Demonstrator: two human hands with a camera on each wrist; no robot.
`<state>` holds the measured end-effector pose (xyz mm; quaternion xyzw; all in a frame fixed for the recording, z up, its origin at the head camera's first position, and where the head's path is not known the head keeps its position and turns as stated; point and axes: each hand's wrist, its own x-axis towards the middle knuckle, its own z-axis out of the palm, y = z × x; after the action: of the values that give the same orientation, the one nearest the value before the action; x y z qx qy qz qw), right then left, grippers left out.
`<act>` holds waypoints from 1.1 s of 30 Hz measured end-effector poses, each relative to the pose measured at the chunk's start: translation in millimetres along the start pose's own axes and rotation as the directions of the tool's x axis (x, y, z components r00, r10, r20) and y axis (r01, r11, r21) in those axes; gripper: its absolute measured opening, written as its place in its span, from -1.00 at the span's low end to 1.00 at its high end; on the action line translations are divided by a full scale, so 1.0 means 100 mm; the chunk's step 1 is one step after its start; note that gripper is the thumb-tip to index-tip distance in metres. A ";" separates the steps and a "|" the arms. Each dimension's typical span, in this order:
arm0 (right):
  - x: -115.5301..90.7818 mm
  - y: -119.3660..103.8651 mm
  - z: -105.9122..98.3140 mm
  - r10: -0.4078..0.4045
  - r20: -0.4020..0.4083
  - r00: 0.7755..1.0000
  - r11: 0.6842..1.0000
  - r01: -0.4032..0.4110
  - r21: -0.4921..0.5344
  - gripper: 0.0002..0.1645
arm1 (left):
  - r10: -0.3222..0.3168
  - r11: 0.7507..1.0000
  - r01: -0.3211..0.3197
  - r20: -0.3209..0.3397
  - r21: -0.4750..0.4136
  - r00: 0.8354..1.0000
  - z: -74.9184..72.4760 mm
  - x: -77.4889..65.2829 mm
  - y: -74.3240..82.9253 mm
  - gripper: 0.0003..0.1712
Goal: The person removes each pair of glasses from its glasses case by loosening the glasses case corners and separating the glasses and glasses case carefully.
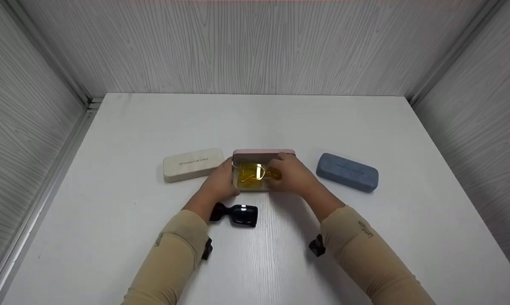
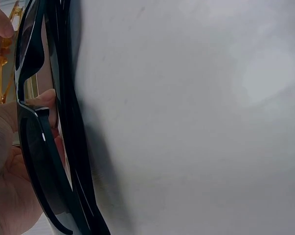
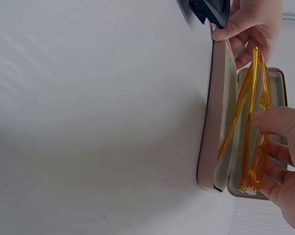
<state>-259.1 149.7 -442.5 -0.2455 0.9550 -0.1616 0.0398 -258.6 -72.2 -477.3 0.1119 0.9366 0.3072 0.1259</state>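
Observation:
A pink glasses case stands opened at the middle of the table, its pale lining showing in the right wrist view. My left hand grips the case's left end, thumb at the front corner. Yellow-tinted sunglasses with folded temples are pinched between the thumb and fingers of my right hand. In the head view these glasses overlap the inside of the case. Black sunglasses lie on the table in front of the case, beside my left wrist. They fill the near part of the left wrist view.
A cream glasses case lies closed to the left, near my left hand. On the right is a closed blue glasses case. The white table meets wood-grain panels at the back and sides.

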 end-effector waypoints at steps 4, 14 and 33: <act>-0.06 -0.02 -0.06 -0.007 -0.009 1.000 1.000 0.007 0.022 -0.58 | -0.001 1.000 0.001 0.005 -0.007 1.000 0.00 0.00 0.00 0.17; -0.17 -0.01 -0.19 -0.062 -0.041 0.997 0.997 0.063 0.033 -0.57 | 0.029 0.999 -0.029 -0.015 -0.032 0.999 -0.02 -0.02 0.00 0.15; -0.43 0.05 -0.32 -0.102 -0.014 0.995 0.995 0.101 -0.003 -0.57 | -0.021 0.999 0.021 0.010 -0.024 1.000 -0.02 -0.03 0.03 0.14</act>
<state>-228.8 184.3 -414.0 -0.2926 0.9417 -0.1642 0.0247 -255.5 -71.9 -473.4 0.1018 0.9333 0.3167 0.1349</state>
